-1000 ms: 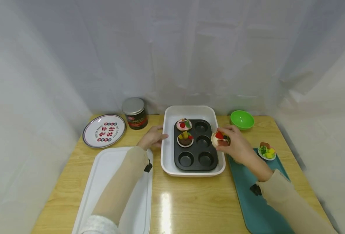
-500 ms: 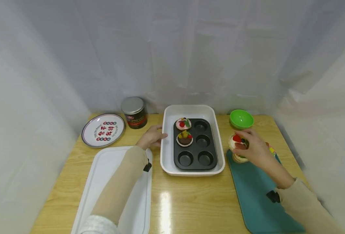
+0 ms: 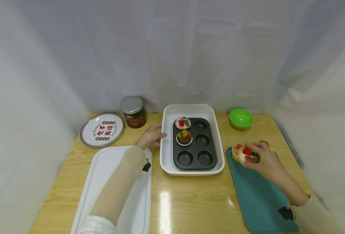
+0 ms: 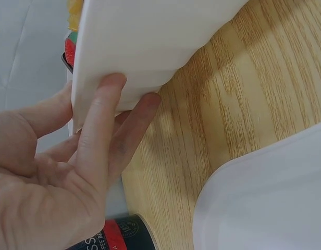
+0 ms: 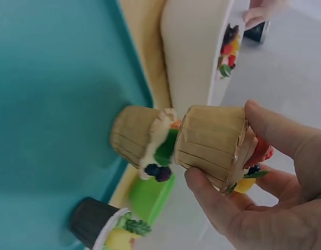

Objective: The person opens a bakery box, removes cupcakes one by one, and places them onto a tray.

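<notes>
My left hand (image 3: 151, 136) grips the left rim of a deep white tub (image 3: 167, 159), thumb over the edge and fingers against the outer wall (image 4: 165, 41). Inside stands a black muffin tin (image 3: 194, 154). Two toy cupcakes fill its back-left and middle-left cups: a pink-topped cupcake (image 3: 180, 124) and a brown-topped cupcake (image 3: 184, 139). Over the teal tray (image 3: 257, 195), my right hand (image 3: 266, 162) pinches a cream cupcake (image 5: 212, 140) with strawberry on top. Close beside it on the tray stands another cupcake (image 5: 133, 134). A dark-cup cupcake (image 5: 93, 221) is mostly hidden by my hand in the head view.
A green bowl (image 3: 241, 118) stands behind the teal tray. To the left are a white tray (image 3: 122, 198), a round plate with red characters (image 3: 102, 130) and an espresso tin (image 3: 134, 112). A pale curtain (image 3: 172, 58) hangs along the table's back edge.
My right hand has carried the cream cupcake rightward, from beside the muffin tin to over the teal tray near the other cupcake. My left hand keeps its hold on the tub.
</notes>
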`<action>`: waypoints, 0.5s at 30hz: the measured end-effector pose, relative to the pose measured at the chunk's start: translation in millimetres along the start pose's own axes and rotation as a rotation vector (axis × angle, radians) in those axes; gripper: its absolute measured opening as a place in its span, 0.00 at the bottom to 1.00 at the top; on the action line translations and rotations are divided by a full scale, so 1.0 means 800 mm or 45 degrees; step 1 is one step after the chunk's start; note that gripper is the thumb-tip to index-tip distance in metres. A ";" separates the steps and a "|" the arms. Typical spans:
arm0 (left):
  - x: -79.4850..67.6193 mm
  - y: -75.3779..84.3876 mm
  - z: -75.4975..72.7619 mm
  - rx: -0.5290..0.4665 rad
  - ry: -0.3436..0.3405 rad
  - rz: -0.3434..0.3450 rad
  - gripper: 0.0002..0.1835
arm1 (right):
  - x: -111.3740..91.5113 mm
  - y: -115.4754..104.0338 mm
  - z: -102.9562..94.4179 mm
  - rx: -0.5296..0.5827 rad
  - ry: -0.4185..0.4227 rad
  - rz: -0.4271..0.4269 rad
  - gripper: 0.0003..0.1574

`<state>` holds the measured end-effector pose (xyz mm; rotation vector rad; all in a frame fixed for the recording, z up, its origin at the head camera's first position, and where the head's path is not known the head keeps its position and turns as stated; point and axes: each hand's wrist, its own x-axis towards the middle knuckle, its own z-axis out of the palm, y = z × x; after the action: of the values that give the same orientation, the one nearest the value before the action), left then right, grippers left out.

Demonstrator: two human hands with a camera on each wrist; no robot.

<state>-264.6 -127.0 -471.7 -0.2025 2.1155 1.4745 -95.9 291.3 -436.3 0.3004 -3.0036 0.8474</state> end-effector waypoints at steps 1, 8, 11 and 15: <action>0.000 0.000 0.000 0.002 0.002 -0.004 0.35 | -0.003 0.002 0.002 0.001 -0.013 0.010 0.46; 0.002 0.001 -0.001 0.007 0.003 -0.014 0.35 | -0.018 0.014 0.017 -0.004 -0.031 0.015 0.45; 0.003 0.000 -0.001 0.008 0.003 -0.014 0.35 | -0.024 0.017 0.024 0.001 -0.035 0.014 0.44; 0.003 -0.003 0.001 -0.004 0.010 -0.005 0.35 | -0.029 0.022 0.036 0.011 -0.035 0.011 0.43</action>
<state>-265.7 -127.0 -475.1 -0.2142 2.1180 1.4772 -75.2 295.2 -470.9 0.3017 -3.0292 0.8639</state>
